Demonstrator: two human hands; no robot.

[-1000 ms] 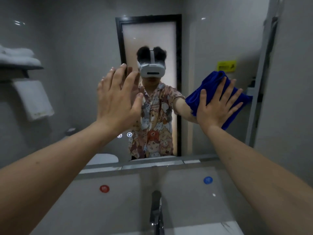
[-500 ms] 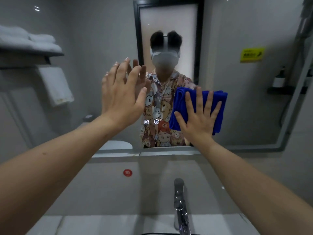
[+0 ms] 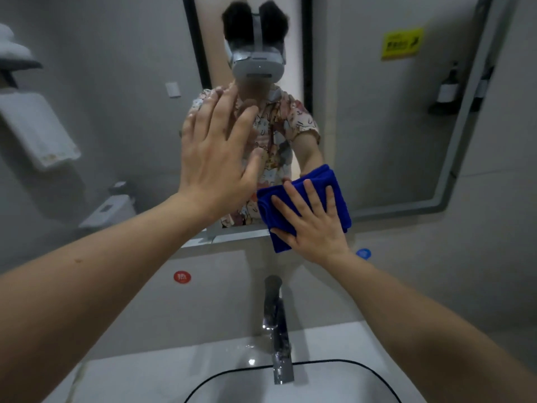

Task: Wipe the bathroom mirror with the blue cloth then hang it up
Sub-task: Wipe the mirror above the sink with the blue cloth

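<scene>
One unreadable yellow sign, mirrored

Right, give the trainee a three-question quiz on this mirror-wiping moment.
1. True or false: the right hand presses the blue cloth flat with spread fingers.
2. Which part of the mirror does the cloth cover? A) top edge B) bottom edge C) left edge
3. Fill in: the left hand is held up with fingers ____ and holds nothing.

Key: 1 true; 2 B; 3 straight
</scene>
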